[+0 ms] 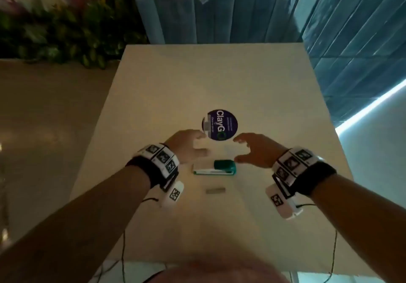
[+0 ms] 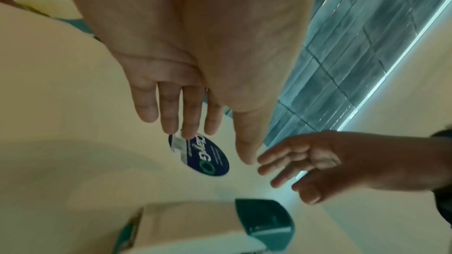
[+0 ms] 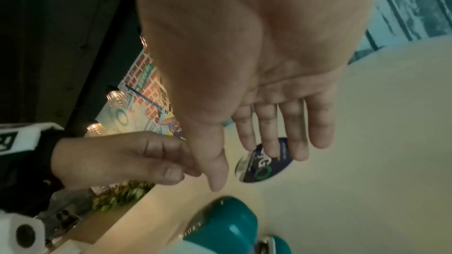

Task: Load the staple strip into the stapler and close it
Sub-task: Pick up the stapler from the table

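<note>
A teal and white stapler (image 1: 214, 167) lies on its side on the beige table (image 1: 219, 80), between my two hands. Its teal end also shows in the left wrist view (image 2: 264, 221) and the right wrist view (image 3: 225, 223). A short grey staple strip (image 1: 215, 190) lies flat on the table just nearer to me than the stapler. My left hand (image 1: 190, 146) hovers above the stapler's left end, fingers loosely spread, holding nothing. My right hand (image 1: 252, 148) hovers above its right end, fingers relaxed and empty. Neither hand touches the stapler.
A round dark blue sticker (image 1: 220, 124) with white lettering lies on the table just beyond my hands. Green plants (image 1: 66, 36) stand past the table's far left corner. The table's left edge drops to a brown floor (image 1: 44, 117).
</note>
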